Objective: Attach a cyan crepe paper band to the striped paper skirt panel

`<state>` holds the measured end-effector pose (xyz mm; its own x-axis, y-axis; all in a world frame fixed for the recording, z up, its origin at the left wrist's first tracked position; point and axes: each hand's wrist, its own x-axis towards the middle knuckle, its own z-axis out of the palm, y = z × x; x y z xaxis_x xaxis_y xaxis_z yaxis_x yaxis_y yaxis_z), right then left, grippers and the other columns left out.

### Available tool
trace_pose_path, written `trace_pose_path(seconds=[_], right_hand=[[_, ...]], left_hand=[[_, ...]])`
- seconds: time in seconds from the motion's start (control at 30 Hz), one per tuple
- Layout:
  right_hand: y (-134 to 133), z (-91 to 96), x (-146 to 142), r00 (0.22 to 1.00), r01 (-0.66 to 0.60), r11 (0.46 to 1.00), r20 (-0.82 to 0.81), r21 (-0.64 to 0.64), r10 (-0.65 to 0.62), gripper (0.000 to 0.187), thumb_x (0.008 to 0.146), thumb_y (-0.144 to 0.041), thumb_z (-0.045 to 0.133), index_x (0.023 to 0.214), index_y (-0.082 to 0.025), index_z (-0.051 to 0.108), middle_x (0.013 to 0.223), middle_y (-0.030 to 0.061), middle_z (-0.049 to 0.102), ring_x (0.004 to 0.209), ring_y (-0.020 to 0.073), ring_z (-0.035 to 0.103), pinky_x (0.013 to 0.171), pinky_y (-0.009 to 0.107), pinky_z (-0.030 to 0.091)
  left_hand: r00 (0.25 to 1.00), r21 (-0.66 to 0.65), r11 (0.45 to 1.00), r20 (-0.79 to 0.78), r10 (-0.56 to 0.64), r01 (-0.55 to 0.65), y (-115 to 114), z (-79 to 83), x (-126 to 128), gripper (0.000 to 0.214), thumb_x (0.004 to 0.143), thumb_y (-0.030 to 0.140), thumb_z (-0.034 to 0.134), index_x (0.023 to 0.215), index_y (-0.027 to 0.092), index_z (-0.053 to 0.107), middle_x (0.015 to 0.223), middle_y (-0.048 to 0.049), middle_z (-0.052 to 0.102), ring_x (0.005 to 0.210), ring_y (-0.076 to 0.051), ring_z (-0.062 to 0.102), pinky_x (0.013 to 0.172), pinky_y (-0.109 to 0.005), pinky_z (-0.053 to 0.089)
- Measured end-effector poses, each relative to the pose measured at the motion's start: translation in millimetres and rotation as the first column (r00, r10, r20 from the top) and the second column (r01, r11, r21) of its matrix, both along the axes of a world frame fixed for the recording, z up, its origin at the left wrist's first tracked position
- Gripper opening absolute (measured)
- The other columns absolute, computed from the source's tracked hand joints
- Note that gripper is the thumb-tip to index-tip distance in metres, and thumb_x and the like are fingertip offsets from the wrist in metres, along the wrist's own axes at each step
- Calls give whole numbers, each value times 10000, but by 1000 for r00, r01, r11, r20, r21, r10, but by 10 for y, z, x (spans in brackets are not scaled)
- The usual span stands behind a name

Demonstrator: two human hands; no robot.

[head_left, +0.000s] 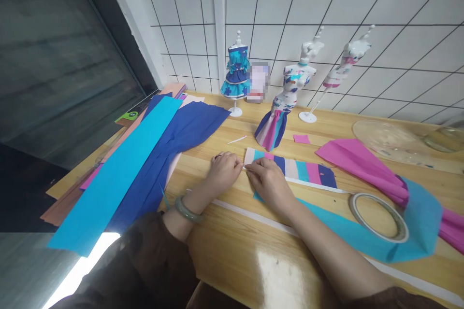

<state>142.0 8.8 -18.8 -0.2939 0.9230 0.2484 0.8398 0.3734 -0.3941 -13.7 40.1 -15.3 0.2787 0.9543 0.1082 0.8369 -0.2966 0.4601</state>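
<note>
A striped strip of crepe paper or thin fabric (292, 169), in white, blue, pink and navy bands, lies flat on the table. Along its near edge runs a narrow white tape (315, 186), leading from the tape roll (379, 217) at the right. At the strip's left end, the fingers of my right hand (270, 181) are pinched on the tape. My left hand (226, 170) is closed just left of there, fingertips meeting near the tape's end; what they grip is too small to make out.
Dress-form figures stand at the back: one in a blue dress (237, 72), one with a striped skirt (271, 128), one bare-stemmed (342, 67). Blue sheets (126, 164) are piled left. Pink material (362, 161) and a turquoise length (337, 227) lie right, near a clear dish (380, 137).
</note>
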Motion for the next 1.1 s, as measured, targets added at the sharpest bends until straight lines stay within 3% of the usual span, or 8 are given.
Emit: trace_pose_path(seconds=[0.2,0.4,0.57,0.8,0.97,1.1], right_hand=[[18,-23,-27,996,82,996,-41,-22,-82,217,829,-332,549,941,-167,634,896,103,635,862,232,564,747,337,420],[21,-5,-56,992,110,993,-60,-36,-112,195,831,-365,544,833,-192,635,850,89,633,834,225,567,738,326,407],[27,2,-62,989,119,992,-81,-47,-123,234,872,-352,482,844,-192,649,854,91,642,839,217,573,748,323,407],[42,1,-51,985,120,991,-120,-55,-125,238,860,-372,484,827,-195,638,814,80,642,788,209,570,705,316,402],[52,5,-42,981,124,989,-141,-79,-134,248,868,-347,446,792,-197,629,786,68,644,741,193,563,662,296,382],[55,26,-34,977,126,986,-159,-112,-143,248,871,-307,415,788,-201,623,788,57,650,729,185,563,630,283,367]], left_hand=[[993,-87,996,119,-16,27,-7,60,20,158,789,251,497,725,190,628,817,-3,678,811,-157,561,720,-266,382],[986,-153,986,160,-47,72,-8,143,-4,251,816,264,432,673,174,617,684,3,636,708,-146,552,664,-245,396],[957,-152,985,289,-33,80,-16,120,-18,193,833,236,426,896,204,605,854,3,674,852,-147,592,766,-254,435],[946,-57,989,302,-113,136,-30,87,-5,273,836,152,406,1096,191,479,839,-9,662,893,-161,605,826,-288,450],[960,97,976,182,-212,197,-64,109,17,301,863,141,383,1148,190,465,937,-33,647,953,-170,584,880,-302,421],[963,135,963,105,-249,234,-79,108,24,295,880,155,377,1161,179,462,957,-51,637,977,-177,571,881,-301,416]])
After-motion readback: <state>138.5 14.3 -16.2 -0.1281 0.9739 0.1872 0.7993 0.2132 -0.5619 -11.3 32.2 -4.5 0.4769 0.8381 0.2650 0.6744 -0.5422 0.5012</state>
